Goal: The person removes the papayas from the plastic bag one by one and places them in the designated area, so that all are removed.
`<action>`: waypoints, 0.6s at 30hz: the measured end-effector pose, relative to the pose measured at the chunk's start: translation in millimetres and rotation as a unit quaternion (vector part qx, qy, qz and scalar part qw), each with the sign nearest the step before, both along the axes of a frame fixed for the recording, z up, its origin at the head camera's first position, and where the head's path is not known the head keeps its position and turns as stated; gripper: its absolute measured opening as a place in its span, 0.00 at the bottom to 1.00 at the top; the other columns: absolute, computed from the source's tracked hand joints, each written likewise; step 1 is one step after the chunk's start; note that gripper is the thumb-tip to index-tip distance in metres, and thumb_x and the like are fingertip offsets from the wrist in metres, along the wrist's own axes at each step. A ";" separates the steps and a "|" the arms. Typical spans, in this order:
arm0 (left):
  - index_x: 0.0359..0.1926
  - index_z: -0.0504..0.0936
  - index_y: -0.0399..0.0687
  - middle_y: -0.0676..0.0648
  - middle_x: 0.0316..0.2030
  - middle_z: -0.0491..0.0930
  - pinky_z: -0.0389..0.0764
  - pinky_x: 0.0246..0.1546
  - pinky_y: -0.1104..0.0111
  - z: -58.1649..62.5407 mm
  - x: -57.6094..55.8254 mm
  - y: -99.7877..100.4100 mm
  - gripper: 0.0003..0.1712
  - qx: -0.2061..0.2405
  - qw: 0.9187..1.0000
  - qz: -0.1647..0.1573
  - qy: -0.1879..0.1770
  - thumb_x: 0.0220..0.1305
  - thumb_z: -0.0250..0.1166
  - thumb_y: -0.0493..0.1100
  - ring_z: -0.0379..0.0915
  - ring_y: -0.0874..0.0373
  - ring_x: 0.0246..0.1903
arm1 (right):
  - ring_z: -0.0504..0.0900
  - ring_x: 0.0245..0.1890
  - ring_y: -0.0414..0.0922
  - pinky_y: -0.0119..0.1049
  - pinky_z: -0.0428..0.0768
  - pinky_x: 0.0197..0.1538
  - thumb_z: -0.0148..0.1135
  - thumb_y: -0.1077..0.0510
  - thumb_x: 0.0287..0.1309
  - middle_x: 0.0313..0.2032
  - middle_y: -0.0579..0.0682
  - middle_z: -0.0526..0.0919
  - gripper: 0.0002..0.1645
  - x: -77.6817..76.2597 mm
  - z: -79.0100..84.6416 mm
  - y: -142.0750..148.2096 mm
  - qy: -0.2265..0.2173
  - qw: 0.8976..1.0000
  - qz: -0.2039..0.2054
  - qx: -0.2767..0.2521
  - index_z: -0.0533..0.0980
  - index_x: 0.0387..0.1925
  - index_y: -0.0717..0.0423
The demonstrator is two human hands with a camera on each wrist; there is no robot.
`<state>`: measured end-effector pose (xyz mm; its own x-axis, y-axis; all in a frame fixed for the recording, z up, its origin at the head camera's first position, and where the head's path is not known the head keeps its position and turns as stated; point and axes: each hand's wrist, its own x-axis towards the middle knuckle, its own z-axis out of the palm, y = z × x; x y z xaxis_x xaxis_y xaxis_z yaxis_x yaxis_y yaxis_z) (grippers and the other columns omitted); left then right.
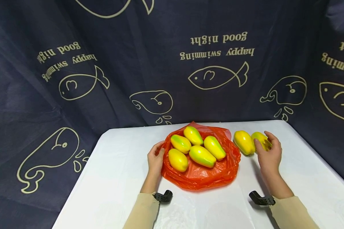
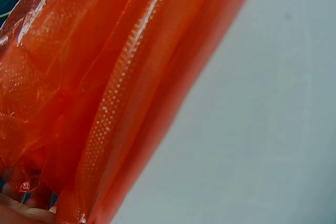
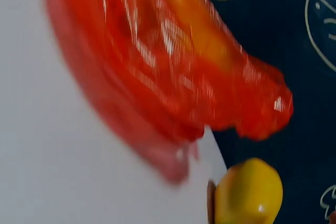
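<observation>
A red plastic bag (image 1: pixel 199 183) lies spread on the table with its mouth open upward, several yellow-green papayas (image 1: pixel 202 156) inside. At its left rim my left hand (image 1: pixel 155 161) pinches the plastic between thumb and fingers; in the left wrist view the fingers (image 2: pixel 26 211) are partly hidden behind the film. To the right of the bag, my right hand (image 1: pixel 270 157) has thumb and fingers spread around the farther-right papaya (image 1: pixel 260 137). The right wrist view shows this papaya (image 3: pixel 252 192) beside the thumb, with a gap on the finger side.
Another papaya (image 1: pixel 244 142) lies between the bag and my right hand. The white table (image 1: pixel 103 190) has a dark cloth (image 1: pixel 149 63) with fish and whale drawings behind it and at both sides. A black band (image 1: pixel 163 196) sits on each wrist.
</observation>
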<state>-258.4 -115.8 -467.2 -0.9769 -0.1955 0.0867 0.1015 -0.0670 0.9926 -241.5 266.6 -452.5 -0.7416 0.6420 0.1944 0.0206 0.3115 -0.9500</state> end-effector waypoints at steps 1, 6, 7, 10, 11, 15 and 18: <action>0.61 0.78 0.38 0.37 0.57 0.79 0.78 0.49 0.76 4.1 2.8 0.0 0.19 -0.001 1.000 -0.002 -0.001 0.71 0.54 0.33 0.73 0.49 0.53 | 0.64 0.69 0.49 0.41 0.62 0.75 0.60 0.50 0.67 0.69 0.52 0.66 0.31 0.6 2.1 -3.6 0.005 1.000 0.007 -0.001 0.67 0.70 0.42; 0.61 0.78 0.39 0.37 0.57 0.78 0.79 0.51 0.74 5.6 4.5 -1.2 0.19 0.002 1.000 -0.006 -0.006 0.71 0.54 0.33 0.73 0.50 0.53 | 0.66 0.68 0.46 0.39 0.64 0.70 0.60 0.51 0.67 0.68 0.49 0.70 0.31 6.1 10.7 -19.1 0.025 0.999 0.036 0.002 0.67 0.70 0.43; 0.61 0.78 0.39 0.37 0.57 0.78 0.79 0.52 0.73 5.1 4.0 -1.5 0.19 0.001 1.000 -0.007 -0.008 0.71 0.54 0.33 0.73 0.50 0.53 | 0.66 0.68 0.45 0.37 0.64 0.70 0.61 0.51 0.67 0.68 0.48 0.70 0.31 6.7 11.9 -22.1 0.028 0.999 0.041 0.000 0.67 0.70 0.43; 0.61 0.78 0.39 0.38 0.57 0.78 0.79 0.51 0.73 1.1 -0.1 -2.5 0.20 -0.005 1.000 -0.008 -0.009 0.72 0.54 0.34 0.73 0.50 0.54 | 0.66 0.67 0.43 0.36 0.64 0.69 0.61 0.51 0.67 0.68 0.47 0.71 0.31 8.3 15.7 -30.7 0.039 0.998 0.057 -0.013 0.68 0.69 0.42; 0.61 0.78 0.39 0.38 0.57 0.78 0.79 0.51 0.74 -2.3 -2.8 -3.1 0.20 -0.006 1.000 -0.007 -0.009 0.72 0.54 0.34 0.73 0.49 0.54 | 0.66 0.67 0.43 0.35 0.65 0.68 0.61 0.51 0.67 0.68 0.47 0.71 0.31 8.6 16.9 -33.6 0.042 0.997 0.063 -0.016 0.68 0.69 0.43; 0.61 0.78 0.40 0.38 0.58 0.78 0.78 0.50 0.76 -16.6 -12.7 -4.2 0.20 -0.002 1.000 -0.003 -0.003 0.72 0.54 0.35 0.73 0.49 0.54 | 0.66 0.67 0.43 0.36 0.65 0.67 0.61 0.52 0.67 0.67 0.47 0.71 0.31 10.3 20.7 -44.9 0.047 0.994 0.091 -0.023 0.67 0.70 0.44; 0.61 0.79 0.44 0.40 0.58 0.79 0.77 0.51 0.76 -23.1 -16.3 -4.0 0.19 0.001 1.000 0.002 0.001 0.73 0.54 0.36 0.73 0.50 0.55 | 0.65 0.67 0.43 0.38 0.65 0.67 0.61 0.52 0.67 0.67 0.48 0.71 0.31 12.1 21.3 -53.9 0.044 0.993 0.105 -0.033 0.67 0.70 0.45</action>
<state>-274.7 -119.8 -490.2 -0.9759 -0.1997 0.0885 0.1039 -0.0682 0.9922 -229.4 212.7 -431.2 -0.8424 0.4890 0.2264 -0.1219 0.2363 -0.9640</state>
